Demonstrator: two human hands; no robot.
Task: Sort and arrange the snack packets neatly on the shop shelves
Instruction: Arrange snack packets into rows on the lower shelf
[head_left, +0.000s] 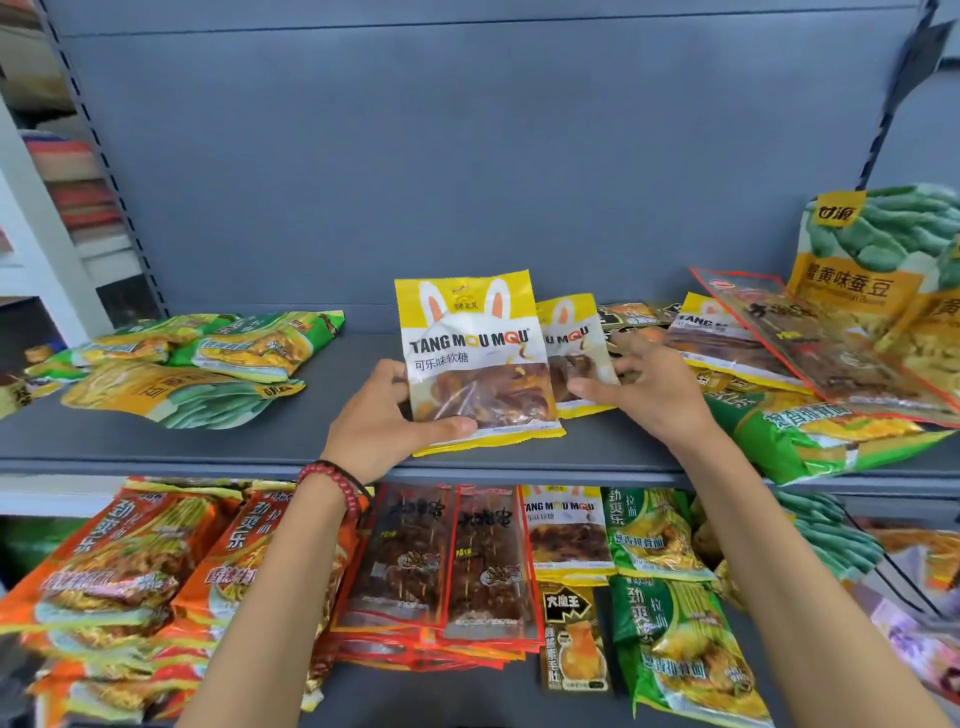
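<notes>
On the grey upper shelf (218, 447), my left hand (387, 415) grips the lower left corner of a yellow-and-white Tang Mou Mou candy packet (478, 358) and holds it upright. Behind it stands a second packet of the same kind (571, 353). My right hand (649, 389) pinches this second packet's lower edge with thumb against spread fingers. A third such packet (711, 332) lies flat further right, partly under a red-edged clear skewer packet (821, 343).
Green and yellow packets (197, 364) lie in a heap at the shelf's left. Large broad-bean bags (878, 260) and green noodle packets (810, 436) crowd the right. The lower shelf holds orange noodle packets (130, 561), skewer packets (441, 561), another candy packet (566, 530) and green packets (670, 639).
</notes>
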